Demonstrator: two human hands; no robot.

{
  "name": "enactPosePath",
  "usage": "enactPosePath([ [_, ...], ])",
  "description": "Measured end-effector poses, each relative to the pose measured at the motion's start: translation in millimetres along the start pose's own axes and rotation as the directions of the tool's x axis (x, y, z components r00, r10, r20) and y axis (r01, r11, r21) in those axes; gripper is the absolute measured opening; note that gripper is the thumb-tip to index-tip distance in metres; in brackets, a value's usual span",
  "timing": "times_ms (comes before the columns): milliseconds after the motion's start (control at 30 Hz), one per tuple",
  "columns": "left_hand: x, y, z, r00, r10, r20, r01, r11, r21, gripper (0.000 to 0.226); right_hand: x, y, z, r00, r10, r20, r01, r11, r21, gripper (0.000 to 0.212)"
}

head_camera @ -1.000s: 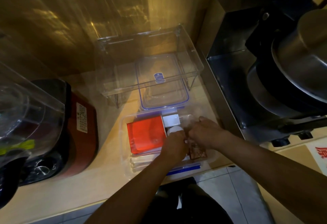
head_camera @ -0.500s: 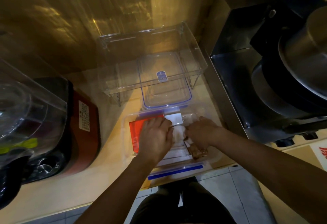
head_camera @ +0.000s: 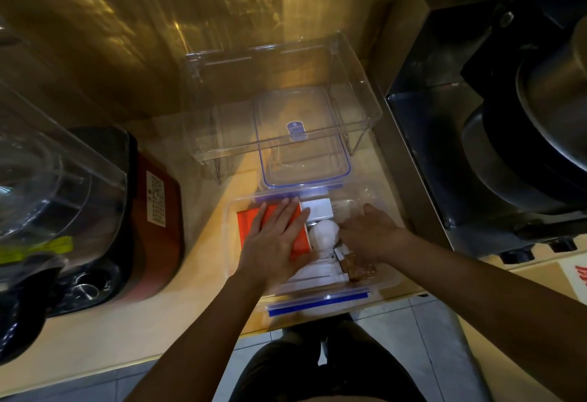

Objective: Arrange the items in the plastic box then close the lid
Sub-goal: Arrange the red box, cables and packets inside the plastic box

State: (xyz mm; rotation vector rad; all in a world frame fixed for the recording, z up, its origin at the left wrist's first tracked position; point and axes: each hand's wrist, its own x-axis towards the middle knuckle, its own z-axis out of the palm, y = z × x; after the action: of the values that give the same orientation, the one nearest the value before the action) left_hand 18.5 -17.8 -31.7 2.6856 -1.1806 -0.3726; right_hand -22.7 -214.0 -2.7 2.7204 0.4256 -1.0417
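Now, box: (head_camera: 229, 220) open on the tabletop (head_camera: 197, 290) edge, holding the items.
Change: left hand (head_camera: 275, 236) has shifted onto the red pack (head_camera: 246, 222), spread flat, pressing it down; packing looks nearly done.
Right hand: (head_camera: 368, 232) curled over brown packets (head_camera: 362, 269); grip unclear.
Lid: (head_camera: 305, 137) off, behind box.
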Motion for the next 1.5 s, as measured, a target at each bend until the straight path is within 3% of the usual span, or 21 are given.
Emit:
enactPosePath([
  [467,2,-9,1,0.996,0.065,0.064,-0.07,0.995,0.077,0.079,2,0,1,1.0,0.016,-0.009,-0.016,1.0,0.01,0.037],
  [600,3,-9,0,0.995,0.067,0.074,-0.074,0.993,0.089,0.078,1,1,-2,0.999,0.032,-0.013,-0.03,0.992,0.125,0.039],
  [767,3,-9,0,0.995,0.064,0.077,-0.071,0.993,0.092,0.078,5,-1,-9,0.984,0.121,-0.134,-0.073,0.946,0.316,0.048],
  [1033,4,-9,2,0.995,0.06,0.075,-0.067,0.994,0.09,0.079,14,-13,12,0.898,0.099,-0.429,-0.019,0.982,0.187,0.048],
  [1500,3,-8,-4,0.992,0.058,0.111,-0.064,0.997,0.044,0.078,7,-13,9,0.863,0.111,-0.493,0.025,0.965,0.261,0.038],
])
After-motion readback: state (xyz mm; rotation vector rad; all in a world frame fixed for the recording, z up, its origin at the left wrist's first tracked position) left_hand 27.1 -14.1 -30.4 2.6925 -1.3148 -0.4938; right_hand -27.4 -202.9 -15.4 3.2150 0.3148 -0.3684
